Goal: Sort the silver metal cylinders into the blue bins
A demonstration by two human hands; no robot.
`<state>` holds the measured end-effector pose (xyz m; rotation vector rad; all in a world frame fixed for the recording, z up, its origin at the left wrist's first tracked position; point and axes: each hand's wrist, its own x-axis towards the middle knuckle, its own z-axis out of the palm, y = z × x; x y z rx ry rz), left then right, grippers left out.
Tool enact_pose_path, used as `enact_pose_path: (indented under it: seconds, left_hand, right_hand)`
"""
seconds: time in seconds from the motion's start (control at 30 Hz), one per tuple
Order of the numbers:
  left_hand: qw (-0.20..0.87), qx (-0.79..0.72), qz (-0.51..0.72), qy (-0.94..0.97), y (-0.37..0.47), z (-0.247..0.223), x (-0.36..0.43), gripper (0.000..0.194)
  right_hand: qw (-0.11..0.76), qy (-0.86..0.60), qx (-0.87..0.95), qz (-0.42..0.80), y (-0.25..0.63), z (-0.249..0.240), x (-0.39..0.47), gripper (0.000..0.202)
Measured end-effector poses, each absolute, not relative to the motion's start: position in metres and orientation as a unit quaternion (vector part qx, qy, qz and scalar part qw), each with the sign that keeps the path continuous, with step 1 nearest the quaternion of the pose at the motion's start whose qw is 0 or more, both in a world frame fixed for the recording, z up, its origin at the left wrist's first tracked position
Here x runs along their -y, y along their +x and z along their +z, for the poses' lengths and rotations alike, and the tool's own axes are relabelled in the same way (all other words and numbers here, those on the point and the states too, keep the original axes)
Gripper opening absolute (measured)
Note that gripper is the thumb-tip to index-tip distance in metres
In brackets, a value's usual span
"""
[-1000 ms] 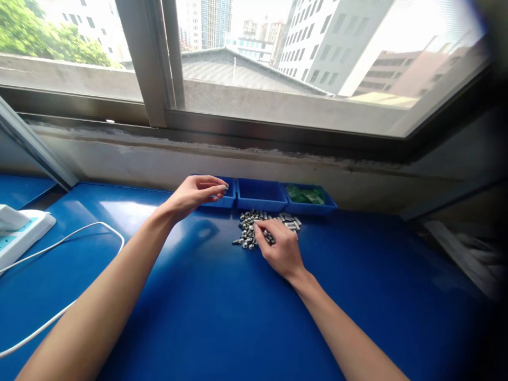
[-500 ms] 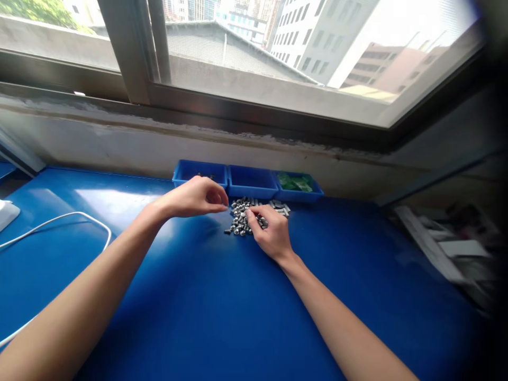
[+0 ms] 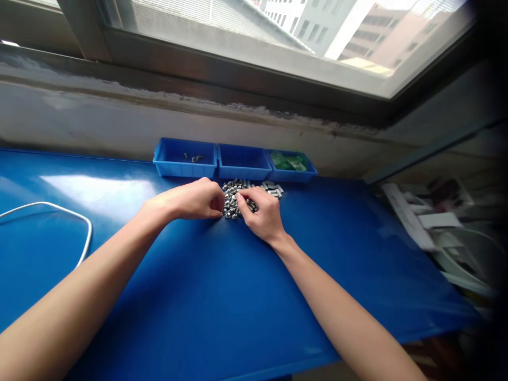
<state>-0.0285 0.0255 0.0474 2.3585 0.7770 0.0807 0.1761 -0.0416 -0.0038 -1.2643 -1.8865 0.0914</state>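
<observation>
A pile of shiny metal screws (image 3: 231, 207) lies on the blue table in front of the bins. My left hand (image 3: 200, 200) is at the pile's left edge, thumb and fingers pinched on a small screw mostly covered by the fingertips. From the right, my right hand (image 3: 262, 214) reaches over the pile with thumb and forefinger closed; a small silvery piece shows at their tips, too little to name. Longer metal cylinders (image 3: 273, 189) lie at the pile's right side, behind my right hand.
Behind the pile stand three joined blue bins: the left bin (image 3: 184, 169) holds several small screws, the middle bin (image 3: 244, 173) shows a bare bottom, the right bin (image 3: 293, 176) holds green packets (image 3: 291, 161). A white cable (image 3: 88, 233) curves at left. A window ledge rises behind.
My left hand has come down to the pile's left edge and its fingers have closed on a screw there. My right hand stays pinched over the pile. The view has tilted down.
</observation>
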Motion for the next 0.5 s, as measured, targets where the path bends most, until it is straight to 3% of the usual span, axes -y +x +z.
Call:
enact_pose_path:
  seconds: [0.3, 0.5]
  left_hand:
    - [0.319, -0.282, 0.05, 0.903, -0.03, 0.059, -0.026, 0.012]
    - [0.328, -0.307, 0.14, 0.882, -0.031, 0.065, -0.027, 0.017]
  right_hand:
    - [0.407, -0.508, 0.758, 0.042, 0.176, -0.003, 0.042, 0.012]
    - [0.409, -0.519, 0.75, 0.037, 0.176, -0.003, 0.041, 0.015]
